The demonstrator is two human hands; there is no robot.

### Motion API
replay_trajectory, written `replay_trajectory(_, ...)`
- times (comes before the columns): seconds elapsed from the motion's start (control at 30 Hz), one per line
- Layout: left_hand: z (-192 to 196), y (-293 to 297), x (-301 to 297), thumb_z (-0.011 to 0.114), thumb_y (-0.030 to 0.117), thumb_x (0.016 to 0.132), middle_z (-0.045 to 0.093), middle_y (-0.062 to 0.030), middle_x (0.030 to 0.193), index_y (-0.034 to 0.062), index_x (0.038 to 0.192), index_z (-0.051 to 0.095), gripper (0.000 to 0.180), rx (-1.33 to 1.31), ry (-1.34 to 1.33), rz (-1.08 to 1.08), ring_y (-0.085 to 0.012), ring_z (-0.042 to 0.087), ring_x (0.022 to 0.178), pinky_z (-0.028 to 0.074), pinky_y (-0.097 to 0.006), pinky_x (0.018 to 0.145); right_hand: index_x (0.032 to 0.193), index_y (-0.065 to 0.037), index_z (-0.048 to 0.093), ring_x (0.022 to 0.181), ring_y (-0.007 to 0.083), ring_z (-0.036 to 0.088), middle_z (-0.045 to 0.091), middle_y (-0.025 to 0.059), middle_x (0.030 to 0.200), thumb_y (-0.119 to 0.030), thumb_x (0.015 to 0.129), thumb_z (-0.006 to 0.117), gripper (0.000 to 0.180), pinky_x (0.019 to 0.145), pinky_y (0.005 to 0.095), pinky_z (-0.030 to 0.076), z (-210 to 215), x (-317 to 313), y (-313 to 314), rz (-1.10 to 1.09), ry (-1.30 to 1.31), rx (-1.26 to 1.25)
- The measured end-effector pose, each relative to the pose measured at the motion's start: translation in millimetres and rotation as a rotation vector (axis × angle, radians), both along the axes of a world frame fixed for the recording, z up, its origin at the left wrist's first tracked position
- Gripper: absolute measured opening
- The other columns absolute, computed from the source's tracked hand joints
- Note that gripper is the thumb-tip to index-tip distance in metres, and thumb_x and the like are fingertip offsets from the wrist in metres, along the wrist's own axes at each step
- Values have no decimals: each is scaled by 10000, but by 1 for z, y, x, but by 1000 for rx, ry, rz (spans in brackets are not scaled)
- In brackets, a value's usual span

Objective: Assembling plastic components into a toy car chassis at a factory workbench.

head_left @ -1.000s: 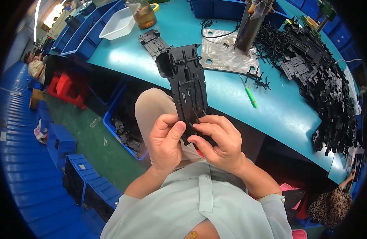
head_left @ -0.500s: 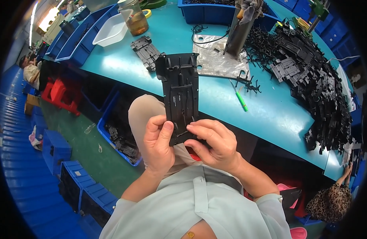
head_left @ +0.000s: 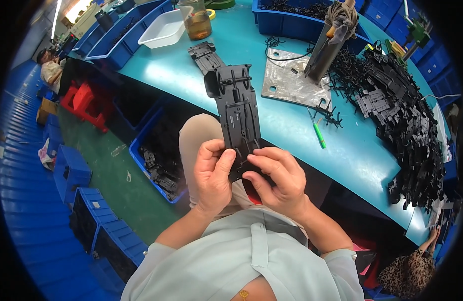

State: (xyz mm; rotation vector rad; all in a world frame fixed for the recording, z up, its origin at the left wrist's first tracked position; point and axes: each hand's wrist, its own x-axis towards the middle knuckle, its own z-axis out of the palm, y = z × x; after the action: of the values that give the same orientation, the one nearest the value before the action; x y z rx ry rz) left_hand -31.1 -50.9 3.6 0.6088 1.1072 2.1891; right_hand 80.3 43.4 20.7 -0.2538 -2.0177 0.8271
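Note:
A long black moulded plastic part [head_left: 237,113], shaped like a toy car chassis, is held upright in front of me, its ribbed face toward me. My left hand [head_left: 215,178] is closed on its lower left edge, thumb on the face. At the lower right, my right hand [head_left: 281,180] has its fingertips against the part, with the thumb bent beneath the index finger. Whether those fingertips pinch a small piece there is hidden. Just behind the part's top, a second black moulded part [head_left: 204,55] lies on the teal table [head_left: 166,78].
A metal plate [head_left: 276,75] bears an upright post [head_left: 319,55]. Beside it lies a green-handled tool [head_left: 319,135]. Black parts [head_left: 407,130] are heaped at right. A beaker of amber liquid [head_left: 196,22], a white tray [head_left: 161,32] and blue bins [head_left: 271,15] stand farther back. Another person [head_left: 409,266] sits at lower right.
The view has shifted, so the table and its contents appear farther right. The held part leans slightly more to the left at its top. Both hands keep much the same grip.

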Motion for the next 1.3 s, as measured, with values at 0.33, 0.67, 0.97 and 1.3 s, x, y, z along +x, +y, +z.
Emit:
replay_trajectory(0.33,-1,-12,-13,499,-5,923,620,-72,976,5,1050,512,128,-11,65,95,-80,579,841,490,-227,778,928,-37,640,803,286,581,622,115,938,-59,737,723,209,689,350,480,-13,54,76,-492,-330,187)
replay_trajectory(0.67,2,-15,-16,522,-5,918,625,-62,948,11,1057,519,139,22,-13,88,-69,584,798,500,-214,737,868,-44,642,688,272,560,576,87,758,-70,724,713,163,627,378,453,-38,64,100,-557,-531,78)
replay_trajectory(0.97,3,-18,-19,528,-14,911,627,-84,997,6,1087,513,178,90,52,60,-97,599,856,503,-243,787,992,4,515,690,73,523,580,41,832,-15,889,492,107,602,219,424,10,55,49,36,-207,-661)
replay_trajectory(1.3,5,-19,-16,531,-15,917,639,-78,1023,25,1081,539,169,142,6,40,-109,607,894,493,-250,836,915,43,586,501,225,490,524,92,631,104,617,551,306,470,305,400,27,11,5,85,-31,149)
